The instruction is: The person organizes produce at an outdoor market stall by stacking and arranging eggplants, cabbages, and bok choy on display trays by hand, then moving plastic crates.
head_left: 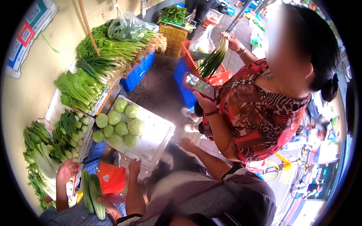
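My left hand (135, 166) is raised at the near rim of a white plastic tray (162, 127), fingers curled; any small item in them cannot be made out. My right hand (187, 144) hangs beyond the tray's right corner, fingers bent and blurred. Round green cabbages (121, 128) are piled at the tray's left end. To the right, a person in a red patterned top (254, 118) holds up spring onions (215, 58) and a phone (199, 86). At lower left, another person's hand (109, 209) touches two cucumbers (96, 195); that person's other hand (66, 171) is raised.
Leafy greens (80, 90), celery-like bunches (118, 50) and small bok choy (70, 135) line the wall on crates. A red bag (111, 178) lies left of my left arm. A blue crate (183, 82) and red basket (186, 52) stand beyond the tray. A yellow crate (172, 39) is farther back.
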Demonstrator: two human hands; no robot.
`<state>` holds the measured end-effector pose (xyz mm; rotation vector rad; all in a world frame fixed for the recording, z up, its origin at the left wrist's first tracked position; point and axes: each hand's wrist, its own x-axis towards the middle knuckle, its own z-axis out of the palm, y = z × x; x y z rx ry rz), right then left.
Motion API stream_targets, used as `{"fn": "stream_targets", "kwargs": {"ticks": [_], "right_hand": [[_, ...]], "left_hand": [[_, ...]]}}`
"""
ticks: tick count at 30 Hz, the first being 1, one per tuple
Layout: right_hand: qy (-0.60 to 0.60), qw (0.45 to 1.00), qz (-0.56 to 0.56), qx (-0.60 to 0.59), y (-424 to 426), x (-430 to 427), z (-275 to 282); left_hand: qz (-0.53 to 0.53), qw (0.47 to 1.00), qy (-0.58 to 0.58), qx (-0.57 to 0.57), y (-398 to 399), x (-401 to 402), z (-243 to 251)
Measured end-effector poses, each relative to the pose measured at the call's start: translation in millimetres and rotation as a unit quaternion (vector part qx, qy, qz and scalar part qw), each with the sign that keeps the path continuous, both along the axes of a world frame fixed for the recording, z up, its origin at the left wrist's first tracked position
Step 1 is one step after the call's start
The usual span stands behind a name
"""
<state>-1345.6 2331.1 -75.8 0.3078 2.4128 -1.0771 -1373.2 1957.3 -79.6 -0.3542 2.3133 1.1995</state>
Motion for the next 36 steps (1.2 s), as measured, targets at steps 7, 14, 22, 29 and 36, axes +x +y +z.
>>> {"fn": "stream_targets", "kwargs": {"ticks": [7, 14, 22, 29, 36], "right_hand": [[0.122, 0.983, 0.102, 0.096, 29, -1, 49], [0.25, 0.967, 0.017, -0.052, 75, -20, 141], [0.046, 0.899, -0.271, -0.34, 195, -27, 231], [0.191, 0.896, -0.254, -0.31, 323, 8, 214], [0.348, 0.906, -0.021, 0.24, 361, 22, 162]], "left_hand": [[-0.036, 0.999, -0.031, -0.026, -4, 34, -17], [-0.059, 0.996, -0.014, -0.062, -5, 43, -29], [-0.266, 0.937, 0.186, -0.125, -48, 68, -101], [-0.402, 0.871, 0.198, -0.201, -11, 37, -65], [0.115, 0.974, -0.179, 0.077, 67, -16, -24]]}}
